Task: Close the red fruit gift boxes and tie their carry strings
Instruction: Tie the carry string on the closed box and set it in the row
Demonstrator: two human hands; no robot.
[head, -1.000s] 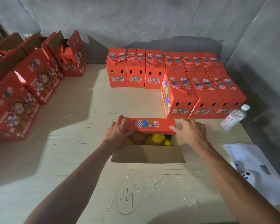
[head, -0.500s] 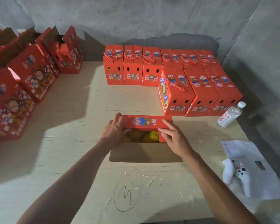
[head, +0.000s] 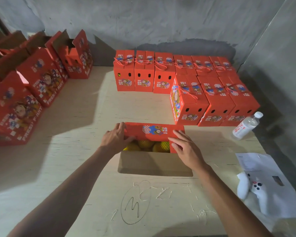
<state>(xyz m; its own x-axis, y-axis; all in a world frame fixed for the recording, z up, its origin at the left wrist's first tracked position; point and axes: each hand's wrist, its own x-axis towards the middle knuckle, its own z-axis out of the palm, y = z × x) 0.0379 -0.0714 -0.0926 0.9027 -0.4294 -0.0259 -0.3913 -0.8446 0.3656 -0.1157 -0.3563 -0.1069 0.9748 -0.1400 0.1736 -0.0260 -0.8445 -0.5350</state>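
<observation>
The fingers of the left hand lie fairly straight over the left end of the red lid flap, the thumb tucked under its near edge, while the right hand rests spread and relaxed on the flap's right end and the small side flap below it. That lid flap belongs to the open gift box standing on the worktop directly under both hands; its plain brown near flap hangs toward the camera. Inside the box lie yellow fruit, some in foam netting. Beyond the box and to its right stand rows of closed boxes with red-and-white carry strings across their tops. Far left of the box stand unclosed boxes, their contents hidden. Right of the box lie a water bottle, a paper sheet and a white controller.
</observation>
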